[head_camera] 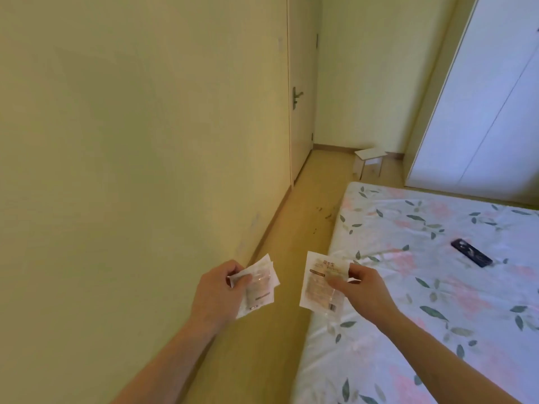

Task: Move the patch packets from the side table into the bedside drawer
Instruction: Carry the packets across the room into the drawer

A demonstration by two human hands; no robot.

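My left hand [217, 290] grips a small bunch of white patch packets [259, 287] over the floor strip between the wall and the bed. My right hand [361, 290] pinches another white patch packet [316, 279] with pale printing, held flat just past the bed's left edge. The two hands are apart, about a hand's width between the packets. No drawer is in view.
A bed [423, 287] with a floral sheet fills the lower right, with a dark phone [471, 252] lying on it. A small white side table [369, 161] stands on the wooden floor at the far end. A closed door [300, 91] is on the left, a white wardrobe [490, 97] on the right.
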